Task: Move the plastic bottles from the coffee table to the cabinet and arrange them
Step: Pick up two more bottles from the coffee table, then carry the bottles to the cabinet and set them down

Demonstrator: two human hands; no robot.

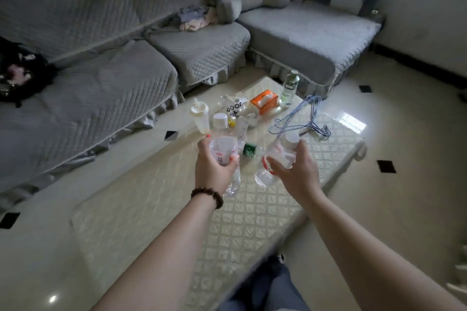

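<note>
hands [214,166] [295,171] each grip smooth clear cylindrical bottles [223,151] [275,159].

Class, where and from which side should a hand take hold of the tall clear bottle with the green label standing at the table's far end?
Grip the tall clear plastic bottle with the green label around its mid-body, coming from the near side: it stands upright, and the orange tissue box crowds its left.
</note>
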